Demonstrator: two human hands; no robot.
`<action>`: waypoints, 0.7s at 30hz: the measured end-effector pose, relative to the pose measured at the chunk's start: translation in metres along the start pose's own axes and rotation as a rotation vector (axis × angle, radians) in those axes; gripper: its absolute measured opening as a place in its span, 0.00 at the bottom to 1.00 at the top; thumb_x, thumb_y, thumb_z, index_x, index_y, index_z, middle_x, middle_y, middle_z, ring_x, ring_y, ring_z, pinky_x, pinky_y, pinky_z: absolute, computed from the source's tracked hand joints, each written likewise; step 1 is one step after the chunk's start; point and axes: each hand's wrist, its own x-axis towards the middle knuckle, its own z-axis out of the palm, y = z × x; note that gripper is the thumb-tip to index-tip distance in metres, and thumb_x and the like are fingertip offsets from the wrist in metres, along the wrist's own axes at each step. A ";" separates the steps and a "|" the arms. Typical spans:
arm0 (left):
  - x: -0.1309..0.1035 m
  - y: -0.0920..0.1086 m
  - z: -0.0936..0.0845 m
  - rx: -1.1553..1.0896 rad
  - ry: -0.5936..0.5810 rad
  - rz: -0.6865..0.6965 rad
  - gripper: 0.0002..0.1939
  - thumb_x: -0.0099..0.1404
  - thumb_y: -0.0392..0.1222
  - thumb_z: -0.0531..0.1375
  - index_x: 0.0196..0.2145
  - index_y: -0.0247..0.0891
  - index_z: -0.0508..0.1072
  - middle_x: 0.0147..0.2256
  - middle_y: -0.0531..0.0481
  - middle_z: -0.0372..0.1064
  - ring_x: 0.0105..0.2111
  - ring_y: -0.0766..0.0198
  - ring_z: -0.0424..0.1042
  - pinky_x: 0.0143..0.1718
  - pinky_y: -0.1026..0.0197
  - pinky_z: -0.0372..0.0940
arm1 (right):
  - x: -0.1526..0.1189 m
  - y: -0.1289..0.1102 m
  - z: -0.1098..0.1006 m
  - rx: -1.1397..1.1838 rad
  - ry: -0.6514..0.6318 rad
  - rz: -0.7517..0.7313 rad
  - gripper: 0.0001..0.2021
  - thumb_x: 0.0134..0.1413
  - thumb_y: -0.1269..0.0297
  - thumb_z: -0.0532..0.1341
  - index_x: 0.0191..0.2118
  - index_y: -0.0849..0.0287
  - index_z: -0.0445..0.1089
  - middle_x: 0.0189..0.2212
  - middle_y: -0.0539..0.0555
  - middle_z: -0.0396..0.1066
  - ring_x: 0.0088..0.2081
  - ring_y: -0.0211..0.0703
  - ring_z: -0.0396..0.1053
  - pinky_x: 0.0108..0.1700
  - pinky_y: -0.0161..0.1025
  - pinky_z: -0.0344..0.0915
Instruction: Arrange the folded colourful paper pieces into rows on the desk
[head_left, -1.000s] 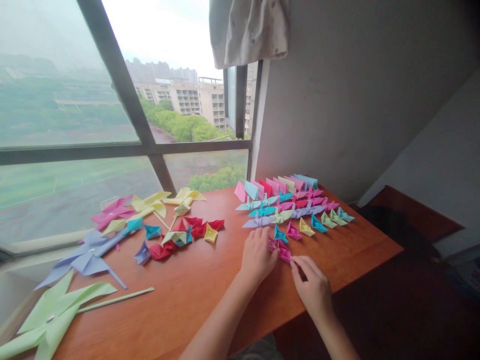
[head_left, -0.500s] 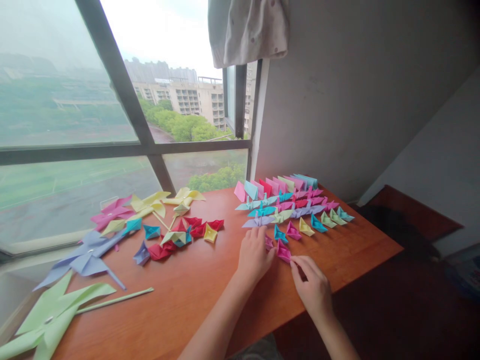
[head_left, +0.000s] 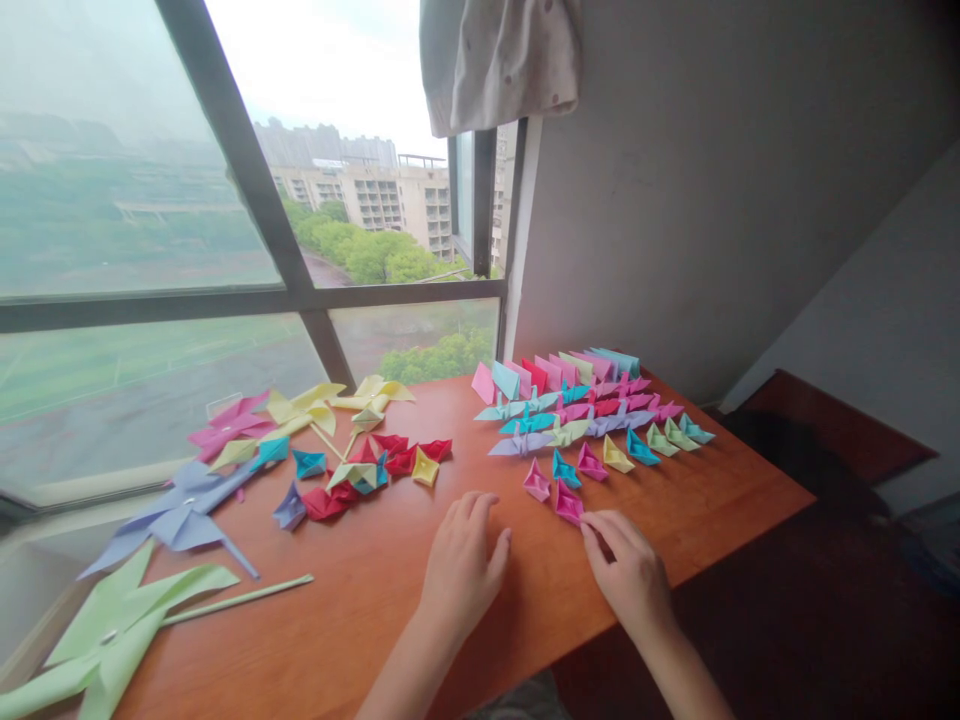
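My right hand (head_left: 628, 572) pinches the near corner of a magenta paper boat (head_left: 568, 501) resting on the wooden table (head_left: 360, 610). To its left, my left hand (head_left: 466, 555) hovers with thumb and fingers apart, holding nothing. A pink paper boat (head_left: 536, 482) stands just beyond, between the hands. Behind the magenta boat a row of paper boats runs to the right: a blue boat (head_left: 565, 470), another magenta boat (head_left: 592, 462), a yellow boat (head_left: 618, 456) and several more. A loose cluster of folded boats, with a yellow one (head_left: 425, 467) at its right end, lies left of my left hand.
Rows of paper cranes (head_left: 520, 443) and upright folded papers (head_left: 551, 374) fill the table's far right. Paper pinwheels, including a green pinwheel (head_left: 109, 635) and a purple pinwheel (head_left: 180, 510), lie along the left by the window (head_left: 142, 380). The table's right edge drops to dark floor.
My left hand has let go of the pink boat and moved left and nearer, its fingers opening. The right hand stays at the magenta boat.
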 end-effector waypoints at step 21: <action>0.026 0.028 0.027 0.203 -0.223 0.163 0.17 0.62 0.35 0.55 0.50 0.42 0.67 0.43 0.44 0.65 0.44 0.54 0.65 0.45 0.54 0.62 | 0.012 0.003 0.010 0.019 -0.028 -0.008 0.10 0.64 0.65 0.54 0.40 0.57 0.74 0.36 0.56 0.75 0.37 0.43 0.74 0.44 0.38 0.69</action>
